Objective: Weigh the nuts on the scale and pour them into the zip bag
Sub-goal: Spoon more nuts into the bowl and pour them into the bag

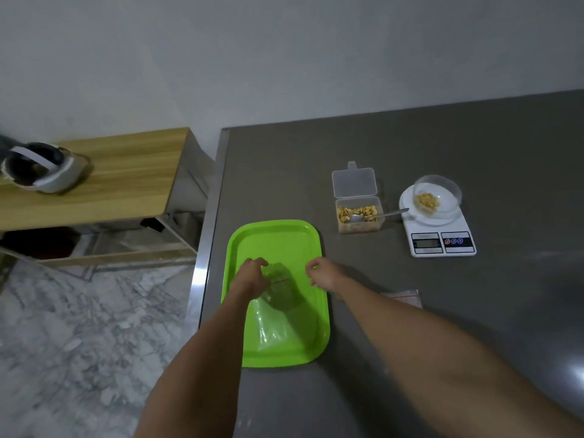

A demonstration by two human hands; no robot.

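Grey tabletop (pixel 410 358) fills the right of the room, with a wooden side table (pixel 120 172) and marble floor off to the left. Both hands work over a green tray (pixel 278 235). The left hand (pixel 249 276) has its grip curled on the zip bag (pixel 279 295), apparently pinching one lip near the red seal line. The right hand (pixel 325 275), just right of that grip, has its fingers curled as if pinching the other lip, though I cannot tell whether it really holds the plastic. My guess is the bag is being pulled open over the tray so stray nuts get caught.

That bag is clear, thin and crinkled, and looks empty, trailing back toward the person. Beyond the right grip and further right, a white scale (pixel 437 235) carries a clear bowl (pixel 437 191) with a small heap of nuts (pixel 427 200), apparently weighed and waiting to be poured. Between tray and scale stands an open box (pixel 360 216) of more nuts with a spoon (pixel 379 214) resting in it. A spare bag (pixel 403 297) lies just beside the right forearm.
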